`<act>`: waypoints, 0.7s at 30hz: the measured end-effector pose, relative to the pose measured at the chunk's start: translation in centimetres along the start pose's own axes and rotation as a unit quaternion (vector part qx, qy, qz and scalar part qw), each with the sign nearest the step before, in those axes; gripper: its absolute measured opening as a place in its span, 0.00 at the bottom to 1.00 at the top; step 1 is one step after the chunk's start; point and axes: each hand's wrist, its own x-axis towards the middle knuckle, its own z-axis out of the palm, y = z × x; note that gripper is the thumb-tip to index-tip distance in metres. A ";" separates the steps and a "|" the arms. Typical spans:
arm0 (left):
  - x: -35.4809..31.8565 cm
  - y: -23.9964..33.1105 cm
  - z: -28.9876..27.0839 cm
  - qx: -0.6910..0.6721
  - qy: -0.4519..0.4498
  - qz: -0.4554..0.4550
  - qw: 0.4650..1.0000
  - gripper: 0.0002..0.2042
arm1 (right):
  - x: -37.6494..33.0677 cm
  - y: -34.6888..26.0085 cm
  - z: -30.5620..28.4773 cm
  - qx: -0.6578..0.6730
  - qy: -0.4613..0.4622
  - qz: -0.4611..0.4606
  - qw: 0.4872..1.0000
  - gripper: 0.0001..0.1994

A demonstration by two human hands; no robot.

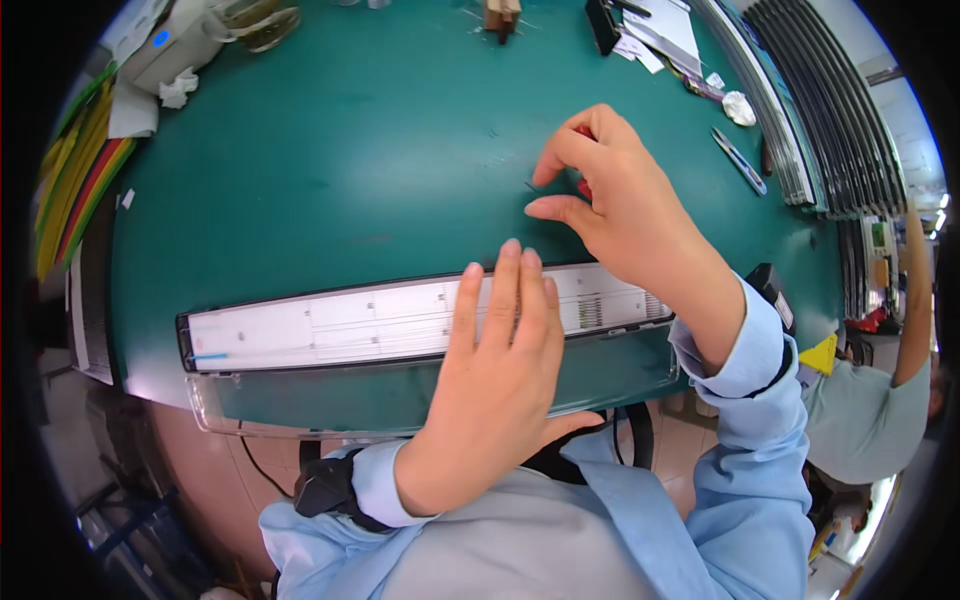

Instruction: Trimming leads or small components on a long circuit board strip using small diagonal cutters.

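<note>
Nearest to me were the pale blue sleeves and the left hand (495,385), which lay flat with its fingers together and stretched out, pressing down on the long white strip (400,322). It gripped nothing; the palm simply rested on top. That strip sat in a black-edged frame, running left to right along the near edge of the green counter (330,170), with a clear plastic tray (300,405) just in front of it, overhanging the counter's edge.

Just beyond the strip, I saw the right hand (625,205) raised over the counter, thumb and forefinger drawn close in a pinch. A small red thing (584,186) showed behind the fingers, mostly hidden, so I could not tell whether the hand was clamped on it or only near it.

Farther right lay a blue-handled tool (738,160) and a crumpled white wad (740,107), beside a stack of long dark panels (830,120). At the far edge stood a small wooden block (501,15) and some papers (665,30). Far left, I made out a white device (170,45) and coloured sheets (80,170). Another person in a grey shirt (865,405) stood at the right.
</note>
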 end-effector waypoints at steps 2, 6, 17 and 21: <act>-0.2 0.0 -0.1 0.025 -0.001 -0.004 1.000 0.46 | 0.3 0.1 0.8 -0.013 0.008 0.049 0.999 0.09; -0.5 -0.3 0.3 0.000 0.022 0.014 1.000 0.48 | 0.7 0.0 1.6 -0.005 -0.005 0.064 0.998 0.09; -1.6 -0.7 0.6 0.028 0.025 0.000 0.999 0.47 | -3.8 -1.8 -6.1 -0.175 0.071 -0.061 0.980 0.03; -1.4 -0.5 0.8 0.008 0.040 0.010 0.999 0.46 | -9.3 -1.8 -10.9 -0.261 0.025 -0.056 0.963 0.10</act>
